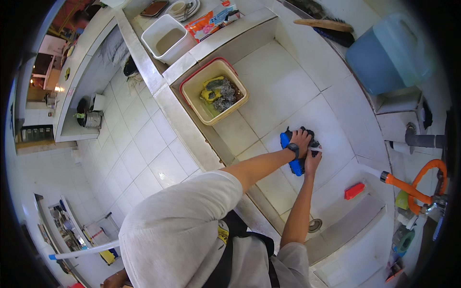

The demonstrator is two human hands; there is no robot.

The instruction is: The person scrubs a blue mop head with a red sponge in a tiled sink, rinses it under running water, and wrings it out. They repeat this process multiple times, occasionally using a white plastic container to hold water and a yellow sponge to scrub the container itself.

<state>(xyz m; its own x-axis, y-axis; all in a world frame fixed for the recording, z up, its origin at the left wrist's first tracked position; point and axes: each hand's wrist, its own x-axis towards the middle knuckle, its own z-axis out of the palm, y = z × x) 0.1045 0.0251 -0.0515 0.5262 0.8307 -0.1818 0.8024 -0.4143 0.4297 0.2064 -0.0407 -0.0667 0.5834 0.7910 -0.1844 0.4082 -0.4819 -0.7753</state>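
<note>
On the white tiled floor of a large basin (288, 82) lies a black and blue item (296, 167), soft-looking and partly covered by my hands; what it is cannot be made out. My left hand (301, 140), with a black watch at the wrist, grips its top with bent fingers. Close beside it, my right hand (312, 161) grips the item's near right side. A small whitish piece (316, 149) shows at the right hand's fingertips. Both palms are hidden.
Left of my hands, a cream tub (236, 108) holds scouring pads (225, 95). A red block-shaped object (354, 191) and a drain (315, 225) lie nearby. An orange hose (407, 187), a jug of blue liquid (381, 54) and a white bin (167, 39) stand around the basin.
</note>
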